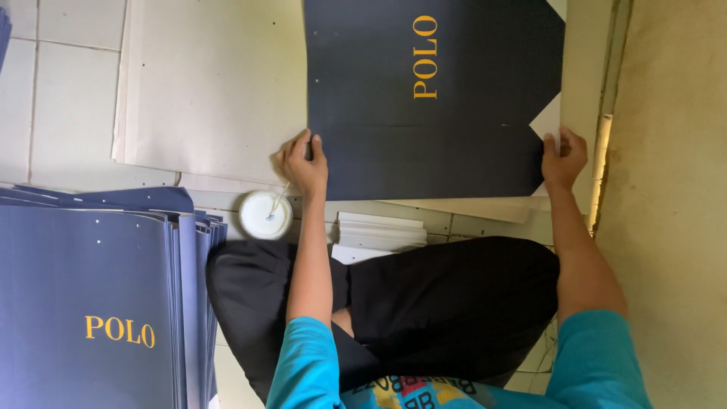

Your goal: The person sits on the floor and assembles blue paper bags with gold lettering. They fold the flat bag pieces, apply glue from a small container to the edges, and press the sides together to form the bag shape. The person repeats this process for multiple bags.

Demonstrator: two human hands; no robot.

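A large dark navy sheet [424, 136] with gold lettering lies flat on the floor on top of pale brown paper [212, 91]. My left hand [304, 163] pinches its near left corner, fingers curled over the edge. My right hand [563, 157] grips the near right corner, where a white flap [547, 121] shows beside the cut-out edge. Both arms reach forward over my crossed legs in black trousers [424, 303].
A stack of several navy printed sheets [98, 295] lies at my left. A round white glue tub [266, 214] with a stick in it stands by my left wrist. White strips [379, 231] are piled before my knees. A wall [674, 189] runs along the right.
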